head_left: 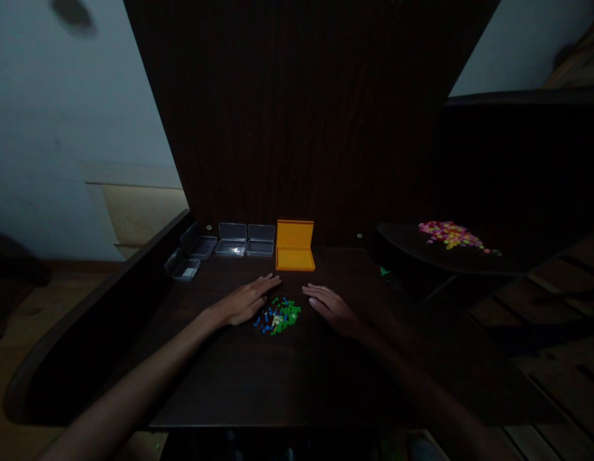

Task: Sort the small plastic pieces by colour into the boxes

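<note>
Your left hand (246, 301) and right hand (331, 308) lie flat on the worktop (278, 378), each grip apart and empty, at 9 and 3 o'clock of the blue-green piece pile (278, 315). Judged: handling not begun; a pick calls for a fine pinch. The open orange box (295, 246) stands at 12 o'clock. Dim light hides the piece shapes.

Left hand (246, 301) and right hand (333, 308) lie flat, palms down.

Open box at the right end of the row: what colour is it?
The box is orange all over; the head view shows it.
</note>
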{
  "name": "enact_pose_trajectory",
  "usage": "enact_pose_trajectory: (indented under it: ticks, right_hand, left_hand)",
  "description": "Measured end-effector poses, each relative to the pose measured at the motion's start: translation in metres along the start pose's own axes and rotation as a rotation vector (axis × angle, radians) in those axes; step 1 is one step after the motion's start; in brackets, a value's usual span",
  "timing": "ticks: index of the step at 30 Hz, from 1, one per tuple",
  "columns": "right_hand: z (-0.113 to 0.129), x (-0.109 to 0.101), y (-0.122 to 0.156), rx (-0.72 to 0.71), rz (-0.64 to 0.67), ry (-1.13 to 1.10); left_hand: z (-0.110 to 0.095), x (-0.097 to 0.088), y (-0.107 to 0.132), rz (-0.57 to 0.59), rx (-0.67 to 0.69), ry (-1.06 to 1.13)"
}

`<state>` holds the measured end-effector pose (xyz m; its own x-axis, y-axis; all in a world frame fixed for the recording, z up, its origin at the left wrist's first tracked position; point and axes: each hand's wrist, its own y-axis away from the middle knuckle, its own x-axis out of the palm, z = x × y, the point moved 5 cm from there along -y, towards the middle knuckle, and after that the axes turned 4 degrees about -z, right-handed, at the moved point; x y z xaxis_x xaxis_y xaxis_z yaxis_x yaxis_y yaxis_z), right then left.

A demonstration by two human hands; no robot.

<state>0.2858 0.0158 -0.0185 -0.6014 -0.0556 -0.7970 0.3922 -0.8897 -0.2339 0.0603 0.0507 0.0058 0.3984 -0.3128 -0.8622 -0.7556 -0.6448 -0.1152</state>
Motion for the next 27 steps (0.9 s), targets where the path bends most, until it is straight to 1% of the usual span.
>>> enact_pose_trajectory:
  ticks: [3,5,9,13,16,19,21,24,27]
  right_hand:
    - [0.001,-0.001,-0.003,-0.024,-0.051,0.096]
    - [0.005,-0.002,-0.007,-0.081,-0.075,0.153]
    - [0.012,0.000,-0.018,-0.212,-0.105,0.217]
    - [0.011,0.002,-0.028,-0.252,-0.145,0.205]
    - [0.014,0.003,-0.027,-0.281,-0.139,0.160]
    - [0.021,0.004,-0.020,-0.302,-0.108,0.105]
    - [0.029,0.007,-0.014,-0.322,-0.064,0.084]
    - [0.042,0.015,-0.008,-0.395,0.044,0.124]
    - [0.049,0.021,-0.007,-0.441,0.146,0.168]
  left_hand:
    - [0.019,0.000,0.004,-0.023,-0.035,-0.013]
    - [0.023,0.001,0.006,-0.026,-0.042,-0.003]
    - [0.017,0.004,0.007,-0.001,-0.030,0.012]
    - [0.007,0.007,0.008,-0.002,0.022,-0.018]
    - [0.004,0.009,0.009,-0.005,0.053,-0.056]
    - [0.004,0.010,0.009,-0.012,0.070,-0.081]
    - [0.005,0.010,0.009,-0.011,0.075,-0.087]
    - [0.005,0.010,0.010,-0.004,0.089,-0.100]
    - [0.004,0.010,0.010,0.006,0.093,-0.119]
